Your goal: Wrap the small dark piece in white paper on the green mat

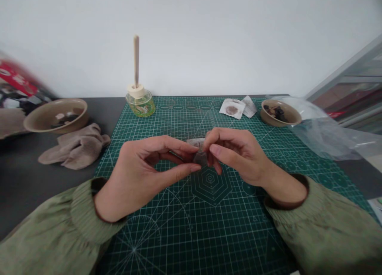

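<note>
Above the green cutting mat [227, 227], a small thin whitish filter bag [201, 158] is held between my two hands. My left hand [158, 163] grips its left edge between thumb and fingers. At its upper right side, my right hand [235, 153] has thumb and index finger pinched on it. Fingers cover part of the bag, and what is inside it cannot be made out. Toward the back right lie more white bags [232, 108], one showing a brown round patch. Beside them stands a small beige bowl [294, 117] with dark, dried-looking pieces.
A glass diffuser bottle [141, 106] with an upright wooden stick stands at the mat's back left. Further left are a larger beige bowl [30, 125] with dark and pale pieces and a crumpled brownish cloth [80, 145]. Clear plastic [325, 137] spreads at the right.
</note>
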Demonstrator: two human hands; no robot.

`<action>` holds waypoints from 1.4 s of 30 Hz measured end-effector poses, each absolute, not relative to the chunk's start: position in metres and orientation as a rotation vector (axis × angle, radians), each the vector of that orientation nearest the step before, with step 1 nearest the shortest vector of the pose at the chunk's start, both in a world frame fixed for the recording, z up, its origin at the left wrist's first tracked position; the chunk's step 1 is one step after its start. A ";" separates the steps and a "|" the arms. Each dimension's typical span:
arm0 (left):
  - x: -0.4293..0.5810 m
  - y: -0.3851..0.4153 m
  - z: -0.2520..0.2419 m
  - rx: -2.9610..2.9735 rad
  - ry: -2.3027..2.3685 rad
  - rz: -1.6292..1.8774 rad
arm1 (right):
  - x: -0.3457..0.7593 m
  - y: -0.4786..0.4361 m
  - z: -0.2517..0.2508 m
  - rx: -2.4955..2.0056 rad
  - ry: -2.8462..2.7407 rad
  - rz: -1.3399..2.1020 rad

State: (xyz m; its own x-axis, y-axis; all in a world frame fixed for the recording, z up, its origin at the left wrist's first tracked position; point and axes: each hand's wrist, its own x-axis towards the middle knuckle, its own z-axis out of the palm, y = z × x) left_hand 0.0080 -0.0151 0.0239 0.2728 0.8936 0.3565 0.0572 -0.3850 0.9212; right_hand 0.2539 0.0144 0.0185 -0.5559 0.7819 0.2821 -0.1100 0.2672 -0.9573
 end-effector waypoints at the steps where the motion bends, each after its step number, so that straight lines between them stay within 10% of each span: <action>1: 0.008 -0.015 0.024 1.676 0.880 1.218 | 0.253 0.014 0.019 -0.615 -1.735 1.400; 42: 0.008 -0.018 0.028 1.722 0.919 1.232 | 0.255 0.011 0.025 -0.644 -1.828 1.341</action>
